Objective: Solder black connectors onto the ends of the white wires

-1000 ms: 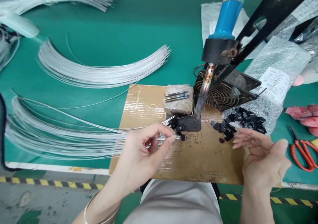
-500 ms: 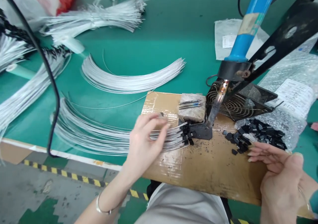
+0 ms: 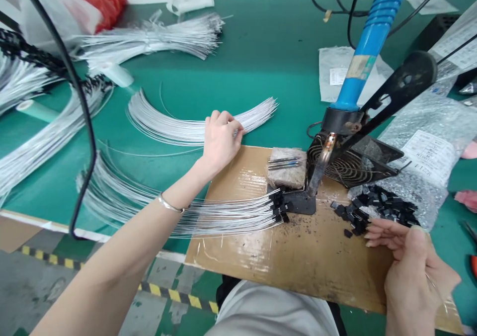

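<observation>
My left hand (image 3: 222, 139) reaches over the upper bundle of bare-ended white wires (image 3: 160, 122), fingers pinched together at its front edge. How many wires are between the fingertips is hidden. A lower bundle of white wires (image 3: 231, 211) lies below, its right ends fitted with small black caps (image 3: 280, 206). My right hand (image 3: 406, 264) is half turned palm up, fingers stretched and apart, with nothing visible in it. Its fingertips are beside a pile of small black caps (image 3: 385, 202) at the cardboard's right.
A blue-handled soldering iron (image 3: 352, 85), clamped in a black metal arm (image 3: 406, 85), points down over brown cardboard (image 3: 305, 261). A small fan (image 3: 348, 162) lies behind its tip. A block with metal rods (image 3: 286, 174) is left of it. A black cable (image 3: 80, 102) hangs at left.
My left hand has moved up and away from the lower, capped bundle to the upper bundle of white wires. My right hand stays beside the black caps. The view has shifted slightly.
</observation>
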{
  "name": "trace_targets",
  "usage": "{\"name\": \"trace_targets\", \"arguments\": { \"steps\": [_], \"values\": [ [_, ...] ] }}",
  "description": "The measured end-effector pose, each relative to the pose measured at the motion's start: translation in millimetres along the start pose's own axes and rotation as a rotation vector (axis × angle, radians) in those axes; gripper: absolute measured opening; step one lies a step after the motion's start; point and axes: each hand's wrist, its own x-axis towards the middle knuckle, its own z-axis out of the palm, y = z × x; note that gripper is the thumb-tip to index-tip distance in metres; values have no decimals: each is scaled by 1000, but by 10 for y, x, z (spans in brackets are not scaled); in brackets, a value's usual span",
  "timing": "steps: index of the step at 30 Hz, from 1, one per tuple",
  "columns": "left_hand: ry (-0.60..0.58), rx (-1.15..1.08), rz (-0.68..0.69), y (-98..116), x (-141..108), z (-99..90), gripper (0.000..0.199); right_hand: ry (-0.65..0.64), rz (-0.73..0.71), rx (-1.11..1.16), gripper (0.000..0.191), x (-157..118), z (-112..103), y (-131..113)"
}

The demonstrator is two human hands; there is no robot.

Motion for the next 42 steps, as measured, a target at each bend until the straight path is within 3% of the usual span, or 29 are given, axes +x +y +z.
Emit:
{"name": "trace_targets", "arguments": {
  "steps": [5, 8, 14, 18, 23, 27, 29, 32, 34, 38, 42],
  "values": [
    [22, -43, 23, 41, 47, 94, 19, 5, 5, 17, 53, -7, -3, 11],
    [79, -94, 23, 5, 34, 42, 19, 15, 29, 20, 57, -10, -8, 20],
    [242, -255, -20, 36, -72, -323, 12, 1, 53, -11, 63, -16, 2, -5],
    [210, -559, -168, 240, -266, -624, 16, 0, 41, -28, 62, -14, 5, -18],
    [29, -568, -170, 398, -622, -1109, 16, 9, -46, -4, 51, -62, -38, 36],
    [-664, -782, -46, 374, -849, -1315, 17, -134, -93, 48, 41, -242, -34, -28],
    [-791, -870, -74, 397, -924, -1272, 17, -307, -93, 110, 36, -364, 15, -136],
    [-793, -901, -121, 492, -1007, -1128, 18, -614, -94, 178, 30, -507, 129, -306],
    [-777, -908, -140, 555, -1050, -1055, 19, -728, -121, 194, 24, -554, 201, -375],
    [-735, -913, -165, 607, -1118, -1017, 19, -671, -93, 183, 23, -574, 277, -396],
    [-699, -933, -210, 628, -1170, -1012, 18, -726, -29, 253, 20, -578, 316, -354]
  ]
}}
